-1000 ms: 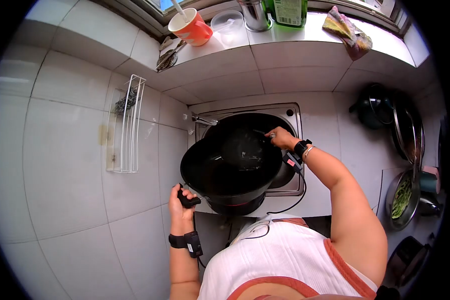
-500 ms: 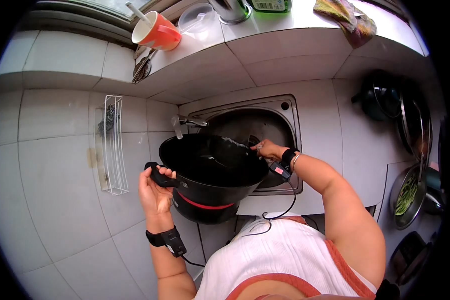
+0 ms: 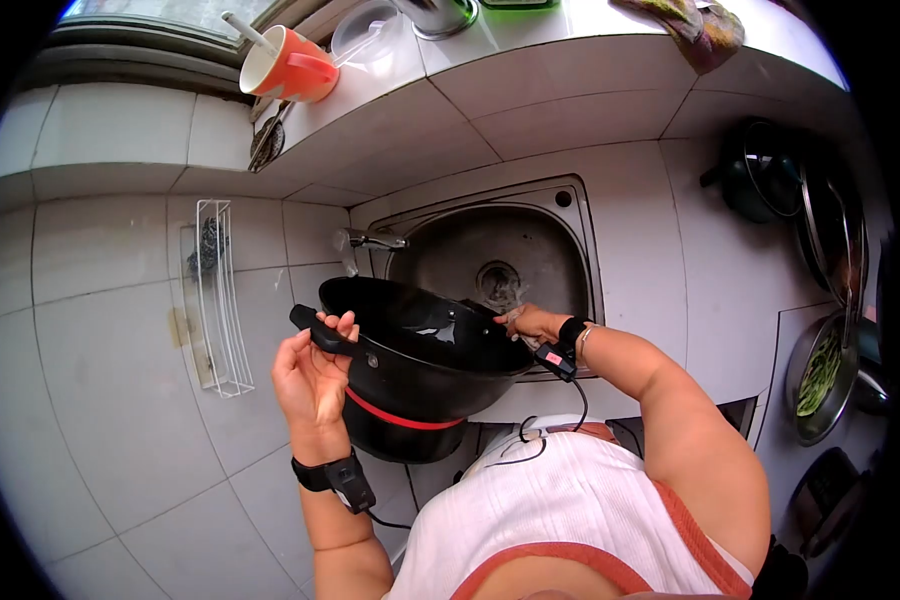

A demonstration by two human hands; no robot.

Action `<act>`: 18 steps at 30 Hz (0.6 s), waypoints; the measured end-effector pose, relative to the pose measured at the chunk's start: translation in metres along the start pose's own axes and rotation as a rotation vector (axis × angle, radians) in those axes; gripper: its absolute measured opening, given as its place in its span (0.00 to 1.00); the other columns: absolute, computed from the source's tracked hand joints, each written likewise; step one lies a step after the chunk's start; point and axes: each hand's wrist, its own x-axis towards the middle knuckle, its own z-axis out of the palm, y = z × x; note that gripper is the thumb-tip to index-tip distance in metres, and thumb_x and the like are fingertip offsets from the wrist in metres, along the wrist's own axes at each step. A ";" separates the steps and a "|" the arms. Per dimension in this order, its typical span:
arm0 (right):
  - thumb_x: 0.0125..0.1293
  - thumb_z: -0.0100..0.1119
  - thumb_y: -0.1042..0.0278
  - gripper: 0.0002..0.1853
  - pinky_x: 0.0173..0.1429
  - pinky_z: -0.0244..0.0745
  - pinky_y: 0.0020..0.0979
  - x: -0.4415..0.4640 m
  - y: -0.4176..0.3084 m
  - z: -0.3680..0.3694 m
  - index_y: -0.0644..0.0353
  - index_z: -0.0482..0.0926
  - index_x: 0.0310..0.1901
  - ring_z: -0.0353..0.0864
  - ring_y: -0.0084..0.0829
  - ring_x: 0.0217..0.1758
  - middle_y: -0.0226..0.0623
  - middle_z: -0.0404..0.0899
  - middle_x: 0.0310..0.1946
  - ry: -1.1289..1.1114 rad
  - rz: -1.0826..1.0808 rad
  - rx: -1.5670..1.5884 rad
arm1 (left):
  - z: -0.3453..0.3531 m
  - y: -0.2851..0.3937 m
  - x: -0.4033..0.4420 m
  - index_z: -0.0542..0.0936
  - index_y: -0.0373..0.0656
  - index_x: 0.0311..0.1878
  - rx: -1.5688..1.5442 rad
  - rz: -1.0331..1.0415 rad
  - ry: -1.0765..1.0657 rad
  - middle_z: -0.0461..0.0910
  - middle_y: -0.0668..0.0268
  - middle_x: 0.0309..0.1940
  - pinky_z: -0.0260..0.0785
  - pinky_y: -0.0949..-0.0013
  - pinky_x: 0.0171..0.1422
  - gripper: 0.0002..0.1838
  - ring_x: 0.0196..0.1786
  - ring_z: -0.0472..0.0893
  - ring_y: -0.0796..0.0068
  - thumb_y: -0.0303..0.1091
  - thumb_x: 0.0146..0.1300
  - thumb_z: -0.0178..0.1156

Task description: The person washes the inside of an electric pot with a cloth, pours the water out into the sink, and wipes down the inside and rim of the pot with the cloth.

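Observation:
A deep black wok point(image 3: 410, 345) is tilted over the front left of the steel sink point(image 3: 582, 240), its open side facing the basin and a wet shine inside. My left hand point(image 3: 315, 385) grips its black handle at the left. At the right side of the wok, my right hand point(image 3: 532, 325) has its fingers closed at the rim; something pale and small shows by them, too unclear to name. Behind the wok the drain point(image 3: 498, 284) is visible. The faucet point(image 3: 378, 241) points over the sink from the left, with water near its mouth.
Below the wok is a black container with a red band point(image 3: 405, 425). A white wire rack point(image 3: 232, 300) hangs on the left wall. An orange mug point(image 3: 305, 70) and a cloth point(image 3: 705, 35) are on the ledge. Pots point(image 3: 760, 175) and a pan of green vegetables point(image 3: 820, 375) stand right.
The wok has moved left and toward me out of the basin and tilted, uncovering the drain. My left hand has shifted left and up with the handle; my right hand has moved slightly left and down.

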 end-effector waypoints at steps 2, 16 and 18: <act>0.44 0.56 0.81 0.20 0.27 0.66 0.23 0.002 -0.002 -0.002 0.64 0.79 0.44 0.71 0.22 0.26 0.32 0.79 0.36 0.035 -0.077 0.017 | -0.002 0.001 -0.009 0.68 0.25 0.43 -0.008 0.015 0.017 0.75 0.49 0.36 0.64 0.53 0.60 0.15 0.49 0.75 0.52 0.28 0.57 0.44; 0.47 0.51 0.75 0.24 0.54 0.68 0.37 -0.052 -0.117 -0.014 0.54 0.74 0.50 0.73 0.47 0.50 0.49 0.76 0.44 0.486 -0.591 -0.897 | -0.143 -0.068 -0.060 0.70 0.46 0.30 -0.109 0.027 0.384 0.63 0.72 0.16 0.63 0.73 0.35 0.09 0.20 0.63 0.78 0.39 0.61 0.55; 0.47 0.51 0.75 0.24 0.54 0.68 0.37 -0.050 -0.118 -0.011 0.54 0.74 0.50 0.73 0.47 0.49 0.49 0.76 0.44 0.515 -0.630 -0.886 | -0.156 -0.080 -0.057 0.70 0.47 0.29 -0.149 0.040 0.371 0.62 0.73 0.15 0.61 0.74 0.33 0.10 0.19 0.62 0.79 0.40 0.61 0.55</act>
